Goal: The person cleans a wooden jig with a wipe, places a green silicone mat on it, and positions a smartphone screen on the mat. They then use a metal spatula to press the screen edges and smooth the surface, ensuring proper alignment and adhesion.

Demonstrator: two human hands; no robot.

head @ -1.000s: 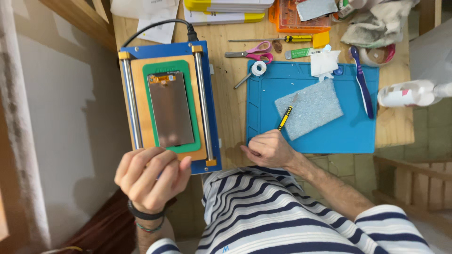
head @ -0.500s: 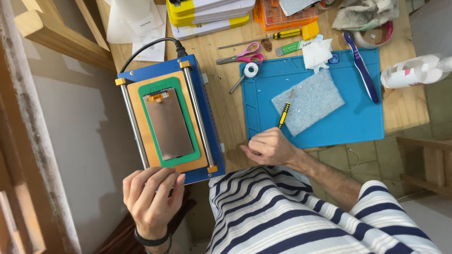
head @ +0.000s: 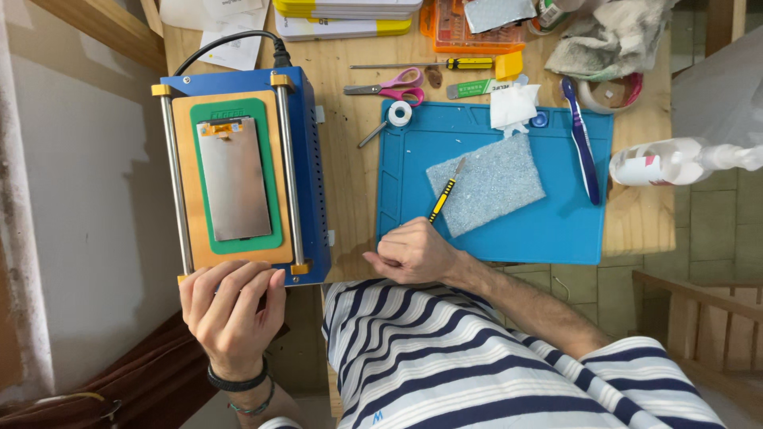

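Two hands flanked the blue heating machine (head: 306,171): the left hand (head: 230,314) gripped its near edge, while the right hand (head: 413,253), clenched and empty, rested beside it on the blue mat (head: 556,230).

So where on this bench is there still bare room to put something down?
Bare: blue mat between grey pad and toothbrush; wood strip between blue machine and mat. Crowded: the back edge, around scissors and screwdriver.
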